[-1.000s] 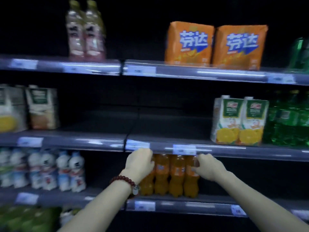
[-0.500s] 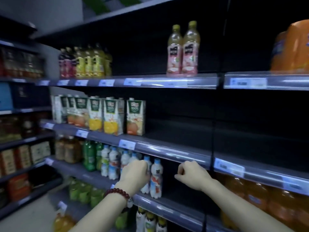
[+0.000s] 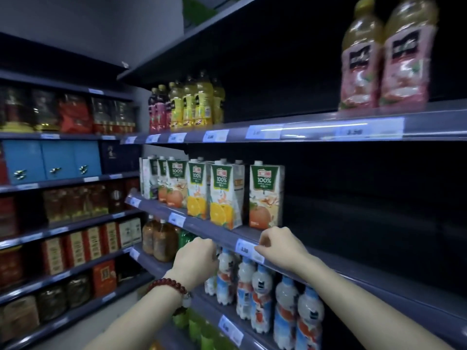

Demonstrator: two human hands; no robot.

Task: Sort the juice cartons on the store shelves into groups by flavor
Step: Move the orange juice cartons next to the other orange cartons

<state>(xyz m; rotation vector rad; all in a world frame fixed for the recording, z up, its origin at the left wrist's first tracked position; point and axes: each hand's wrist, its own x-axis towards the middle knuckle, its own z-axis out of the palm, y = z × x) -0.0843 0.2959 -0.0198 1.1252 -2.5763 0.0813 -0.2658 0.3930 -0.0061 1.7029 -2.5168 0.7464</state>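
Juice cartons (image 3: 226,195), middle shelf (image 3: 202,229), left end to mid-span: green panel on each front printed "100%"; brand line above it blurred. Price tags (image 3: 216,135) on the shelf front edges: digits too blurred to read.

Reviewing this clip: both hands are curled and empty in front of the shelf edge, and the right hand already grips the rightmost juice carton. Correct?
Not quite. In the head view the right hand grips nothing; it is curled at the shelf edge just below the rightmost juice carton, not holding it. The left hand is likewise curled and empty.
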